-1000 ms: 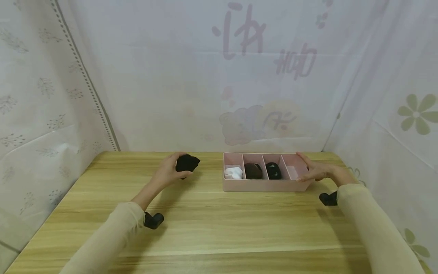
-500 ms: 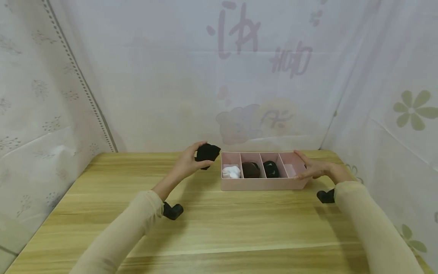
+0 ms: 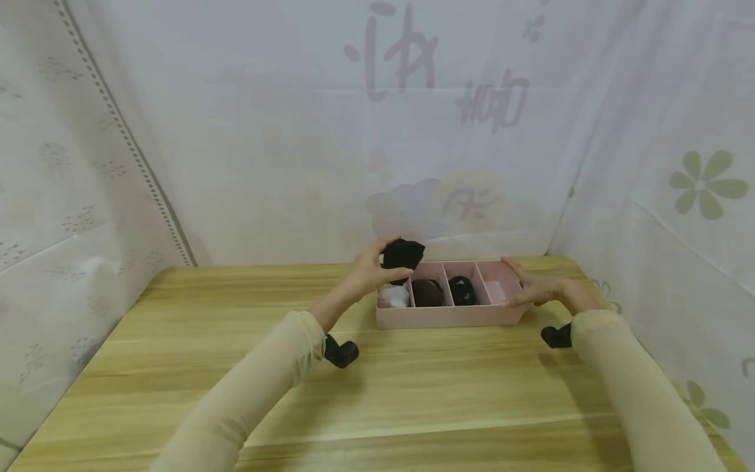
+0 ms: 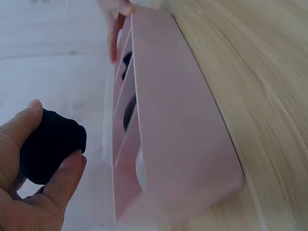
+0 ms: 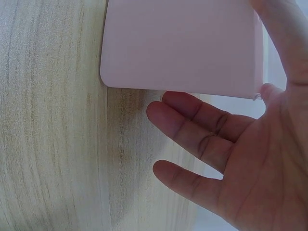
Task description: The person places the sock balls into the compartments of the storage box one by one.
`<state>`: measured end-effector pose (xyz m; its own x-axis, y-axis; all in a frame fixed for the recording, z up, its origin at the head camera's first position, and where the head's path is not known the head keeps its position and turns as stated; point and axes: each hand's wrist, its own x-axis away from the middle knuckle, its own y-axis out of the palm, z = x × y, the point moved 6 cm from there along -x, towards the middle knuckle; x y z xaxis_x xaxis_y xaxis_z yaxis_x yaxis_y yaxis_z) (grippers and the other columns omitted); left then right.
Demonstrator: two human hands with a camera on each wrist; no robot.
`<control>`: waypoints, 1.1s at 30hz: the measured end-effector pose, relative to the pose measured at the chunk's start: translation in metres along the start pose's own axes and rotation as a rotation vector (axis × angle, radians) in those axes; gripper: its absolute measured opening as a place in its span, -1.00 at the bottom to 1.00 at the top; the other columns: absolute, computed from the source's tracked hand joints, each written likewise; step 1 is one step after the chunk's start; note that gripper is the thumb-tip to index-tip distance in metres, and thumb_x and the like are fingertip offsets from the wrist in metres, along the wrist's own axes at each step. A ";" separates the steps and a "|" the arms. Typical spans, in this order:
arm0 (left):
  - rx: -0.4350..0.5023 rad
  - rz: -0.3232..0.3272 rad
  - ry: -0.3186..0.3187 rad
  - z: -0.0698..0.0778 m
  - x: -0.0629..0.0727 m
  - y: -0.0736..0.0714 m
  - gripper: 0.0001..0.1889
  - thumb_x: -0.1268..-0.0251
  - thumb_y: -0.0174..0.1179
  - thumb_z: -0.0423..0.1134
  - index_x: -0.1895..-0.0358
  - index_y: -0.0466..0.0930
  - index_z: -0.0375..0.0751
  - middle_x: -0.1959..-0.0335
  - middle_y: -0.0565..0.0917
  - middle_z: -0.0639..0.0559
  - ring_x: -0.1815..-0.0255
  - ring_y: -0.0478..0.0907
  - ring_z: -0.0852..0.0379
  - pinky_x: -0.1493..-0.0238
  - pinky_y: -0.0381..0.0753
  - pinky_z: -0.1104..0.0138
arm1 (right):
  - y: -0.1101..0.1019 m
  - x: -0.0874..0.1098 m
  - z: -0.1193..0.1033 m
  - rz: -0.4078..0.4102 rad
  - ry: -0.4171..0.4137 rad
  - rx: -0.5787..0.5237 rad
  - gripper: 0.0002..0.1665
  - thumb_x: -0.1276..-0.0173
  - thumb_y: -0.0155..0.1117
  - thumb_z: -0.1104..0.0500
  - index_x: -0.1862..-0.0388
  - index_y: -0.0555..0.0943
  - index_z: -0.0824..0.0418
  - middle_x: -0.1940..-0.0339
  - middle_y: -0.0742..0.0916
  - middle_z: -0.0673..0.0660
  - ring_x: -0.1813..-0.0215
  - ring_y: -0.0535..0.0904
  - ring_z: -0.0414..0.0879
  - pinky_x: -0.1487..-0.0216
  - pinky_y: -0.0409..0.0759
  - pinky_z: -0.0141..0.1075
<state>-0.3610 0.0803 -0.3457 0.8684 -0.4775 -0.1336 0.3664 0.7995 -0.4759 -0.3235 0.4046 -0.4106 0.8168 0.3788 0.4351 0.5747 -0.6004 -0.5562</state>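
My left hand [image 3: 366, 272] pinches a black balled-up piece of cloth [image 3: 404, 255], like rolled socks, between thumb and fingers. It hovers over the left end of a pink divided box [image 3: 448, 318], partly covering the leftmost compartment. Inside the box, from the left, sit a white bundle [image 3: 392, 297], a brown bundle [image 3: 427, 293] and a glossy-looking black bundle [image 3: 463, 291], each in its own compartment. At the right end, my right hand [image 3: 539, 290] holds the box across its width, thumb at the near rim and a finger at the far one. Its other fingers [image 5: 192, 139] extend beside the end wall.
The box stands on a wood-grain table [image 3: 177, 367] near its back edge. Patterned white cloth [image 3: 283, 144] hangs behind the table and along both sides. A small black device [image 3: 342, 352] sits at the left wrist, another [image 3: 556, 336] at the right.
My left hand has carried the black cloth rightward and slightly up, from the table's left side to above the box's left end. The right hand has stayed on the box.
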 end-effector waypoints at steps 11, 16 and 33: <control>-0.070 -0.031 0.084 0.030 -0.027 0.055 -0.20 -0.07 0.39 -0.10 -0.40 0.23 -0.07 -0.36 0.35 -0.07 -0.35 0.30 -0.01 -0.27 0.37 0.14 | -0.003 -0.001 0.000 0.017 -0.010 0.002 0.42 -0.19 0.38 0.03 -0.44 -0.62 0.12 -0.39 -0.45 0.48 -0.38 -0.34 0.58 -0.12 0.14 0.46; -0.083 -0.030 0.107 0.036 -0.032 0.079 -0.19 -0.07 0.38 -0.06 -0.40 0.19 -0.03 -0.37 0.33 -0.07 -0.33 0.32 -0.03 -0.24 0.40 0.13 | -0.004 -0.003 0.001 0.035 -0.031 -0.010 0.42 -0.17 0.41 0.08 -0.44 -0.59 0.21 -0.39 -0.37 0.54 -0.39 -0.22 0.54 -0.18 0.21 0.36; -0.193 -0.017 0.147 0.051 -0.050 0.132 -0.29 -0.08 0.37 -0.05 -0.32 0.31 -0.07 -0.25 0.46 0.00 -0.28 0.38 0.04 -0.23 0.42 0.21 | -0.001 -0.002 0.007 0.020 0.085 0.003 0.38 -0.26 0.30 -0.03 -0.41 -0.65 0.26 -0.42 -0.43 0.44 -0.42 -0.33 0.51 -0.18 0.13 0.41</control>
<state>-0.3390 0.2283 -0.3580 0.7996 -0.5493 -0.2426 0.2977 0.7135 -0.6343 -0.3254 0.4097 -0.4160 0.8211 0.3055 0.4821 0.5584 -0.6049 -0.5677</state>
